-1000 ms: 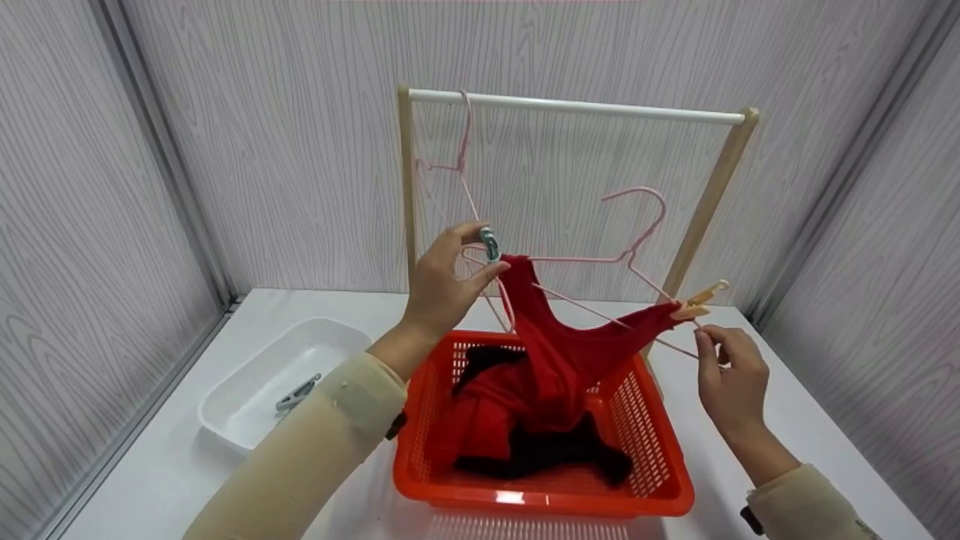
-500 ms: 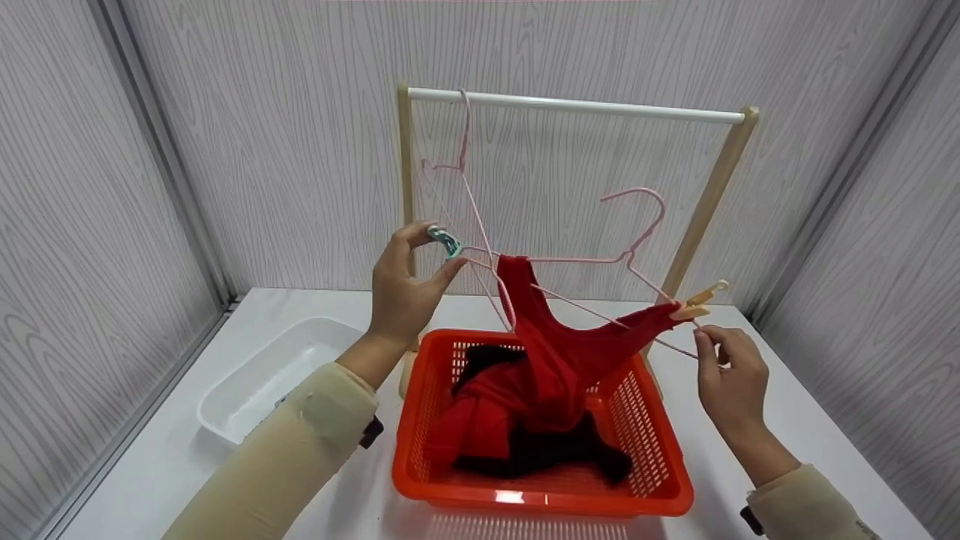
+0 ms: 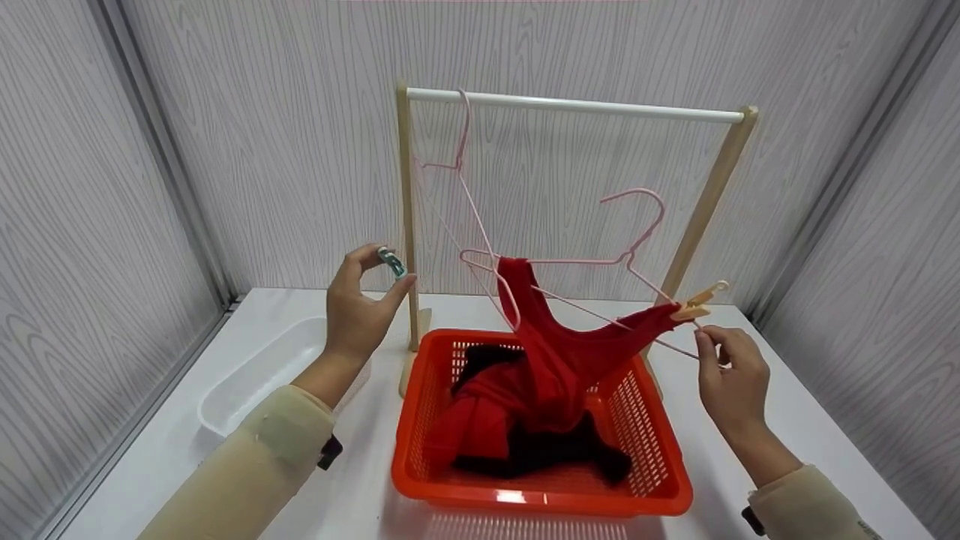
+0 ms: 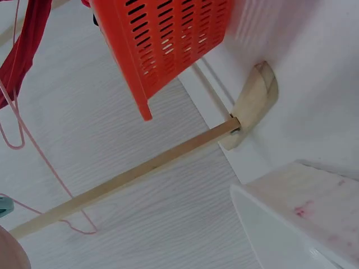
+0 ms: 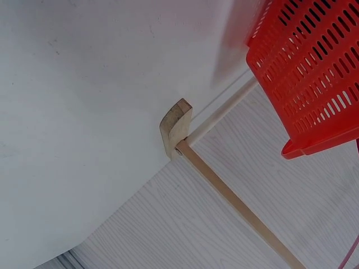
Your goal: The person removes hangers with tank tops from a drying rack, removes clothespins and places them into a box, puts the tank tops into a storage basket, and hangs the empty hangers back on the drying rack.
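Note:
My left hand (image 3: pixel 356 311) pinches a green-and-white clothespin (image 3: pixel 391 262) between thumb and fingers, left of the rack; its edge shows in the left wrist view. My right hand (image 3: pixel 735 375) pinches the lower right corner of a pink wire hanger (image 3: pixel 646 225). On that hanger hang both straps of a red tank top (image 3: pixel 562 360); its lower part lies in the red basket (image 3: pixel 540 506). A yellow clothespin (image 3: pixel 697 304) clips the right strap to the hanger, near my right fingertips. The left strap sits over the hanger's left arm with no clothespin on it.
A second pink hanger (image 3: pixel 466 135) hangs from the white rail (image 3: pixel 577 106) of a wooden rack, crossing the first hanger's left end in view. Dark cloth (image 3: pixel 555 450) lies in the basket. A white tray (image 3: pixel 247 375) stands left, partly behind my left forearm.
My left hand has moved left and slightly down, away from the left strap, with the green-and-white clothespin in it. My right hand, the hanger and the tank top stay almost still.

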Demonstrator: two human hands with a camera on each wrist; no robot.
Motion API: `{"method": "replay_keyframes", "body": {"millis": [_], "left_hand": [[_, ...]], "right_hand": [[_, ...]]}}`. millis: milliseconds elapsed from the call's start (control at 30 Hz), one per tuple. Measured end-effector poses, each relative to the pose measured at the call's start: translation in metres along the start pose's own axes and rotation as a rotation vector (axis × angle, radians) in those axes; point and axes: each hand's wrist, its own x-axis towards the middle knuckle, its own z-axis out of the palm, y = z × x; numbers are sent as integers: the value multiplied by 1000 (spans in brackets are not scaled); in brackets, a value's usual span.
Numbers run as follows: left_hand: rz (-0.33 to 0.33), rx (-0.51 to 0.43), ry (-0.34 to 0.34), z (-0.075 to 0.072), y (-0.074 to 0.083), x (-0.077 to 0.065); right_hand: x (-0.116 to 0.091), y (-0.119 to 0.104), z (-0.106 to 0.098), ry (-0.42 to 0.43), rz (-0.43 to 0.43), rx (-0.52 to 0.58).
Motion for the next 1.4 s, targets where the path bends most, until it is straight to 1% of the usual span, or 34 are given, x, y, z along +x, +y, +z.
{"method": "replay_keyframes", "body": {"millis": [200,433,600,733,900,1033,1133,1333,1400], "left_hand": [[-65,53,-14,-16,-15,-11],[-131,112,-38,-29,-30,-25],[-204,139,-76,-38,-41,-34],[-256,175,-114,-44,-49,-42],[-294,213,-150,-50,-54,-49],[-315,220,-174,-55,-59,-55],[-342,227,-215,-59,-64,-59],[-432,289,-354,-64,-72,-68],[-461,309,-391,-66,-74,-71]], "right_hand": [[-1,3,0,-9,4,-11],[-2,3,3,-3,17,-29],[-1,-1,2,-10,23,-34],[1,-2,3,-2,9,-30],[-1,2,5,2,7,-28],[-2,5,6,1,-3,-4],[-2,6,5,-9,-10,12],[-3,8,6,-17,-7,-18],[-4,8,7,-14,-3,-22]]}}
